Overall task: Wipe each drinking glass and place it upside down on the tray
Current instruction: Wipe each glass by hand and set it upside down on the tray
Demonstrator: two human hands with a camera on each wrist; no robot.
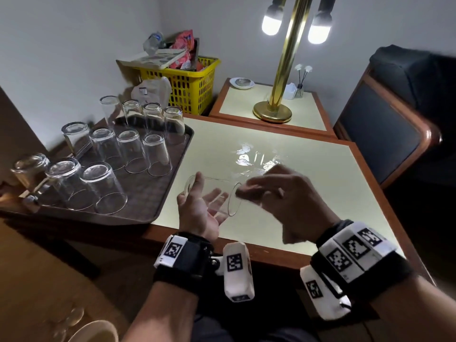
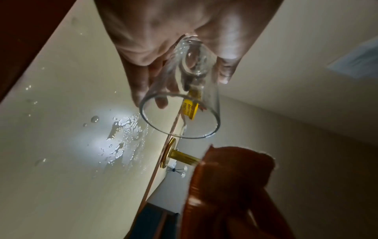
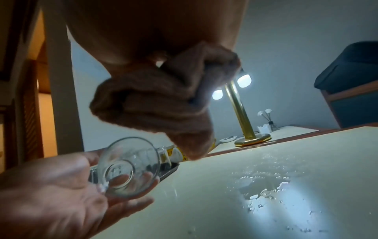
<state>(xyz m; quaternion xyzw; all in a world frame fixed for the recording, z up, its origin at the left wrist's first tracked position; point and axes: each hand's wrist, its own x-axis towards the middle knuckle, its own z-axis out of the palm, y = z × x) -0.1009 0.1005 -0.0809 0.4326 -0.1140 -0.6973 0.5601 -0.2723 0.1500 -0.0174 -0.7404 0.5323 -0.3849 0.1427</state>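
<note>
A clear drinking glass (image 1: 217, 191) lies on its side in my left hand (image 1: 197, 211), above the cream table near its front edge. The palm faces up, the fingers cup the glass from below and the thumb rests at its base end. Its mouth (image 2: 180, 116) points right, toward my right hand (image 1: 288, 198). That hand grips a bunched brown cloth (image 3: 151, 103) just off the glass's rim; the cloth (image 2: 231, 186) is outside the glass. Left of the table, the brown tray (image 1: 153, 193) carries several glasses (image 1: 106, 186) standing upside down.
A puddle of water drops (image 1: 254, 159) lies on the table (image 1: 320, 183) just beyond my hands. A brass lamp (image 1: 274, 112) stands on the side table behind, a yellow basket (image 1: 190, 87) in the corner, and a dark chair (image 1: 385, 129) at right.
</note>
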